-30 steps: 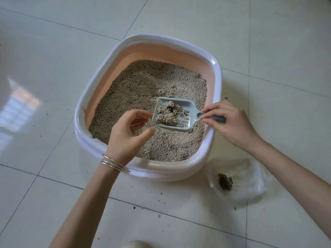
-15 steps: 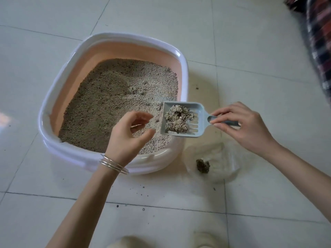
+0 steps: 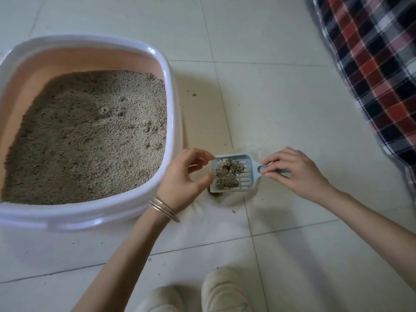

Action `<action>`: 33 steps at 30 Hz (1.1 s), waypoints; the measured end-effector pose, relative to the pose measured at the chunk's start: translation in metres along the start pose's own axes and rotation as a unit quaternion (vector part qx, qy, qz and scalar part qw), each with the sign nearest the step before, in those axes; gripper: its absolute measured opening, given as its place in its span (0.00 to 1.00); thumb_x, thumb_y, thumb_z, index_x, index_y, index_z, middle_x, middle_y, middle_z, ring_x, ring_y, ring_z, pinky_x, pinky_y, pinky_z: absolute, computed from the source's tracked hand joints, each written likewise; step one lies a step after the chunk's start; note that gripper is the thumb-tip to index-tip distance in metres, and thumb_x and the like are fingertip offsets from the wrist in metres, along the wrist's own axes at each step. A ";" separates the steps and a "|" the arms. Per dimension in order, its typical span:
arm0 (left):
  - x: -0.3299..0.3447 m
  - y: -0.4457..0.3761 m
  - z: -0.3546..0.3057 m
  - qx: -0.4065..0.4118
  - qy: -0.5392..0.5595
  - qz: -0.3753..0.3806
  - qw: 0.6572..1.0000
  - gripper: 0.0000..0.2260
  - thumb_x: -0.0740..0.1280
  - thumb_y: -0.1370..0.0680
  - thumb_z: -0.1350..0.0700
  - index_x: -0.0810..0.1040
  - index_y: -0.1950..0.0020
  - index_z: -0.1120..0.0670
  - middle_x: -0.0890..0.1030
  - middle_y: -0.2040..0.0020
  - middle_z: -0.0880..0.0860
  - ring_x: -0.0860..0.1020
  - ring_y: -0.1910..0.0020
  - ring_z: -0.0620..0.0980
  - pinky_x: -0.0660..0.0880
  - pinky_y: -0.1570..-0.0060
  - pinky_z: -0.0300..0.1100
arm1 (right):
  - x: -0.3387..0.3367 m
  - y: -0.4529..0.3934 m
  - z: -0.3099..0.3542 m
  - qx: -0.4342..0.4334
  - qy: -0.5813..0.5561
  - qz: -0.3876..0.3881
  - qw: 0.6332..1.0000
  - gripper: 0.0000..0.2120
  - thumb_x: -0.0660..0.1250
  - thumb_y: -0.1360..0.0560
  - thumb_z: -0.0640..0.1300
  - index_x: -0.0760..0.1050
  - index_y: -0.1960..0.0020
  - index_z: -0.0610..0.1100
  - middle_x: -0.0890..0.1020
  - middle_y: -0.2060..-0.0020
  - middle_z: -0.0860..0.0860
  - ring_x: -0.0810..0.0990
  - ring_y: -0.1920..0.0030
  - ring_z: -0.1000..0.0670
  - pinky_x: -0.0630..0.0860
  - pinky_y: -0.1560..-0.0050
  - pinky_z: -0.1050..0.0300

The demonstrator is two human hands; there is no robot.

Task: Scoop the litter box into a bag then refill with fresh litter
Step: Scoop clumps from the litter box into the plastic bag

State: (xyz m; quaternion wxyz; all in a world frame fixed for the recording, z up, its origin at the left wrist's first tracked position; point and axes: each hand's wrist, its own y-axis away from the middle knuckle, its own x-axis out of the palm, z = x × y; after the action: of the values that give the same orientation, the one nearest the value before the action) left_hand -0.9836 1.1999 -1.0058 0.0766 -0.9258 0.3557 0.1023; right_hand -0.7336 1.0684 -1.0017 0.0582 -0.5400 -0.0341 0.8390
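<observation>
Litter box (image 3: 170, 91): white-rimmed tub with a peach inner wall, on the tiled floor (image 3: 281, 104), left of both hands.
Litter (image 3: 90, 136): grey-brown granules covering the box bottom, surface uneven.
Scoop (image 3: 234, 173): pale blue slotted plastic scoop, held level above the floor just right of the box's near right corner, outside the box.
Clump (image 3: 228, 173): soiled litter clump lying in the scoop's pan.
Right hand (image 3: 297, 174): fingers curled and pressed together around the scoop's handle, thumb underneath.
Left hand (image 3: 184, 176): thumb and forefinger curved into an open C beside the scoop's front edge; whether they pinch the bag's edge cannot be told. Thin metal bangles (image 3: 163, 208) sit on the wrist.
Bag (image 3: 213, 206): clear plastic, flat on the floor under the scoop, with a dark clump partly visible below the scoop's front edge.
Plaid cloth (image 3: 371, 64): red, black and white, at the upper right.
Slippers (image 3: 222, 289): pale, at the bottom edge.
</observation>
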 end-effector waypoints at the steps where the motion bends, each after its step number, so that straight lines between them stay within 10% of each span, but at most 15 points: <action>1: 0.005 0.001 0.003 0.005 -0.022 0.006 1.000 0.10 0.65 0.35 0.47 0.73 0.55 0.43 0.79 0.52 0.51 0.78 0.54 0.45 0.74 0.50 0.30 | 0.003 0.002 -0.002 0.005 0.008 0.007 1.000 0.13 0.62 0.28 0.55 0.83 0.58 0.50 0.82 0.56 0.57 0.73 0.55 0.57 0.72 0.57 0.52; 8: 0.027 0.009 0.022 0.024 -0.112 0.035 0.993 0.17 0.62 0.34 0.48 0.78 0.51 0.54 0.71 0.56 0.38 0.73 0.54 0.40 0.72 0.49 0.29 | 0.009 0.000 -0.010 0.001 0.079 0.024 0.997 0.05 0.68 0.30 0.49 0.83 0.59 0.51 0.83 0.57 0.57 0.72 0.54 0.58 0.61 0.56 0.63; 33: 0.026 0.002 0.047 -0.113 -0.078 0.066 0.988 0.14 0.68 0.36 0.53 0.77 0.51 0.54 0.80 0.53 0.52 0.78 0.54 0.47 0.75 0.50 0.34 | -0.007 -0.016 -0.004 -0.203 0.346 0.005 0.916 0.10 0.71 0.33 0.31 0.79 0.60 0.45 0.82 0.57 0.53 0.77 0.58 0.47 0.61 0.58 0.56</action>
State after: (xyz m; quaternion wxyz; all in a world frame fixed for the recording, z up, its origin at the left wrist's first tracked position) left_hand -0.9725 1.1917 -1.0576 -0.0082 -0.8921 0.3951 0.2190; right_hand -0.7263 1.0830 -0.9950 -0.0486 -0.7972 -0.1793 0.5745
